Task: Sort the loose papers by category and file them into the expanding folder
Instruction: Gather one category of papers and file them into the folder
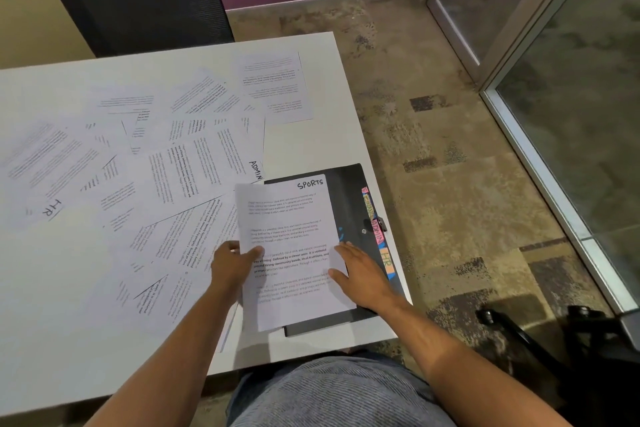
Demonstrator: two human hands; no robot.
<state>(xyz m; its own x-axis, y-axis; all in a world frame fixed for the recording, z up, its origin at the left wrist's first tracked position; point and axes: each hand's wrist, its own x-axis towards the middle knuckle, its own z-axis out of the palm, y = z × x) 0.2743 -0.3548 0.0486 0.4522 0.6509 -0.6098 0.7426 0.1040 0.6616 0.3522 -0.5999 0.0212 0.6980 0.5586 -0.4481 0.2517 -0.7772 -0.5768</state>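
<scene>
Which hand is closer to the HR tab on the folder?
Right. The right hand lies flat on the SPORTS sheet just beside the HR tab; the left hand holds the sheet's far edge.

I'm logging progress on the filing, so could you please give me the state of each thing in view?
SPORTS sheet: lying on the folder, gripped at its left edge.
Folder: flat and shut on the table corner, coloured tabs showing.
Loose papers: scattered and overlapping, unfiled.
Left hand: pinching the sheet's edge.
Right hand: open, flat across sheet and folder.
</scene>
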